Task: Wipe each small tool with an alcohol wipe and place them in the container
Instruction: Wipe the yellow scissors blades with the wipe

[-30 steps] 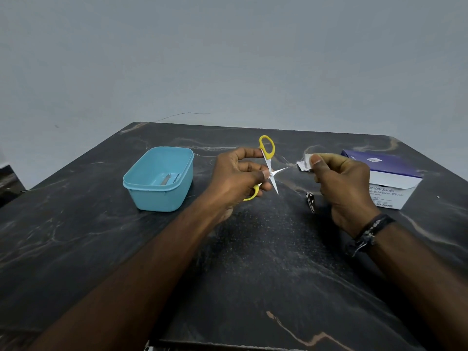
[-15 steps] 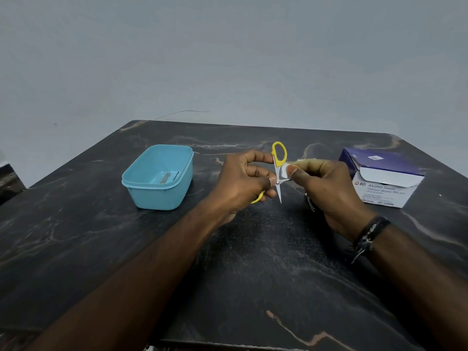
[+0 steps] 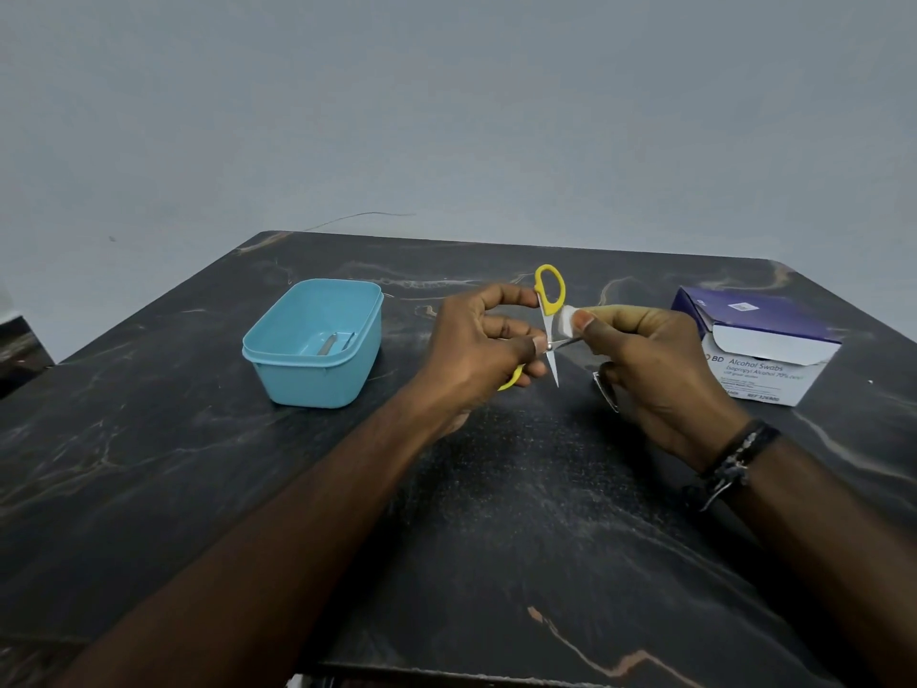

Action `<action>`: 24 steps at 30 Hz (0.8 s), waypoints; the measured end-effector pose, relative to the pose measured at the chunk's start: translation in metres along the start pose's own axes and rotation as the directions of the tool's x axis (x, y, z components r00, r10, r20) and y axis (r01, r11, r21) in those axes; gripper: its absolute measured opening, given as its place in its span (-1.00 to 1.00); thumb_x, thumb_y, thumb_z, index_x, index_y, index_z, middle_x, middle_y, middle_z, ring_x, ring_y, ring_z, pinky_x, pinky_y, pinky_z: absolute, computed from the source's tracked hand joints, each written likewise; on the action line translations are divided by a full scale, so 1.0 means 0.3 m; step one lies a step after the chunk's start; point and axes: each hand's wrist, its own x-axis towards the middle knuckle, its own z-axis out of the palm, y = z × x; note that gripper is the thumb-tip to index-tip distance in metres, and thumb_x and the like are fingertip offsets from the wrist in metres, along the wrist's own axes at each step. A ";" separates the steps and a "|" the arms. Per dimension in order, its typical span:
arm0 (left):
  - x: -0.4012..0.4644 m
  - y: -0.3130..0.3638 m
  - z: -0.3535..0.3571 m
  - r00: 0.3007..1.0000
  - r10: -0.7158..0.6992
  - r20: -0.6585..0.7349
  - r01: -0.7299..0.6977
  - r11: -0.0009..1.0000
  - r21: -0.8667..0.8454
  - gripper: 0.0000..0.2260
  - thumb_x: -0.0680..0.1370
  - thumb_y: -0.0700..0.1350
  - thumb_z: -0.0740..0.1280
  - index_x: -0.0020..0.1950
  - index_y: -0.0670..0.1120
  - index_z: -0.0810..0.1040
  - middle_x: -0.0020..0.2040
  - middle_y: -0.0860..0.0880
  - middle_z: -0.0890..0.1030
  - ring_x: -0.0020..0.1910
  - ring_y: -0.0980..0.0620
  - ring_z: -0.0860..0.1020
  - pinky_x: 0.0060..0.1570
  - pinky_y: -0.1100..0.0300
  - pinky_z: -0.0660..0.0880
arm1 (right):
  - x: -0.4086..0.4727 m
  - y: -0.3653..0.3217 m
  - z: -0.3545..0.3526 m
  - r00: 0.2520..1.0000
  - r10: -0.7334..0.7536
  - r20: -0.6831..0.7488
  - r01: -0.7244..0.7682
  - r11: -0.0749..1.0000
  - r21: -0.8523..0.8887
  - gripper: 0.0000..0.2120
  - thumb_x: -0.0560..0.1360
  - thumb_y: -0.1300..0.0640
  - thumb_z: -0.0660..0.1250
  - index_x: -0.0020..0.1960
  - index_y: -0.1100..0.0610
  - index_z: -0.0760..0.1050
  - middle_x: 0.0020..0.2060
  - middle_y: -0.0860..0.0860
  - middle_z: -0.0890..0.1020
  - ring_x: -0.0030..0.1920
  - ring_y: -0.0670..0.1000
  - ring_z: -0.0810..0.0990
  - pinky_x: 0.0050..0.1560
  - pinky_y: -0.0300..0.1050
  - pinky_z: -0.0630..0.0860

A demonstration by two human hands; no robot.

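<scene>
Nearest the camera, bare dark marbled counter (image 3: pixel 496 513), crossed by both forearms. Above mid-counter, left hand (image 3: pixel 476 350) curled round the lower yellow handle of the small scissors (image 3: pixel 550 310), held off the surface with blades parted, one pointing down, the other angled toward the right. Right hand (image 3: pixel 655 360), thumb and forefinger pinching a folded white alcohol wipe (image 3: pixel 564 324) against the scissors just below the upper handle loop, above the pivot. Judged mid-wipe: scissors not yet cleaned over their whole length, not yet stowed. Just under the right hand, a small metal tool (image 3: pixel 606 393) lying on the counter, kind not resolvable, apparently still awaiting its wipe. Farther left, light blue container (image 3: pixel 317 374), open-topped, already holding at least one slim metal tool (image 3: pixel 331 343) on its floor. Far right, purple-and-white box of alcohol swabs (image 3: pixel 759 350), flap open.
</scene>
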 end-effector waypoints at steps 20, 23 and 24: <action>-0.005 -0.006 0.007 0.998 0.003 0.064 -0.004 1.000 0.014 -0.69 0.47 -0.40 0.42 0.18 -0.19 0.54 -0.20 -0.29 0.67 -0.37 -0.07 0.64 -0.30 0.06 0.63 | -0.031 -0.014 0.024 0.992 -0.081 0.093 0.091 0.991 -0.102 -0.88 0.48 0.29 0.41 -0.06 0.36 0.64 -0.50 -0.09 0.59 -0.61 -0.22 0.43 -0.53 -0.48 0.30; -0.005 -0.006 0.012 0.996 0.004 0.090 -0.005 1.000 0.012 -0.69 0.46 -0.42 0.41 0.15 -0.17 0.55 -0.22 -0.27 0.67 -0.37 -0.06 0.63 -0.30 0.07 0.63 | -0.029 -0.010 0.027 0.994 -0.076 0.076 0.084 0.989 -0.118 -0.86 0.51 0.28 0.39 -0.08 0.38 0.62 -0.61 -0.14 0.53 -0.64 -0.22 0.42 -0.56 -0.47 0.29; -0.004 -0.006 0.012 0.996 0.004 0.095 -0.004 1.000 0.005 -0.70 0.46 -0.43 0.41 0.12 -0.14 0.57 -0.25 -0.24 0.66 -0.38 -0.05 0.63 -0.31 0.08 0.62 | -0.031 -0.010 0.030 0.995 -0.076 0.070 0.084 0.989 -0.119 -0.86 0.52 0.27 0.38 -0.09 0.38 0.62 -0.62 -0.14 0.52 -0.64 -0.22 0.41 -0.57 -0.47 0.28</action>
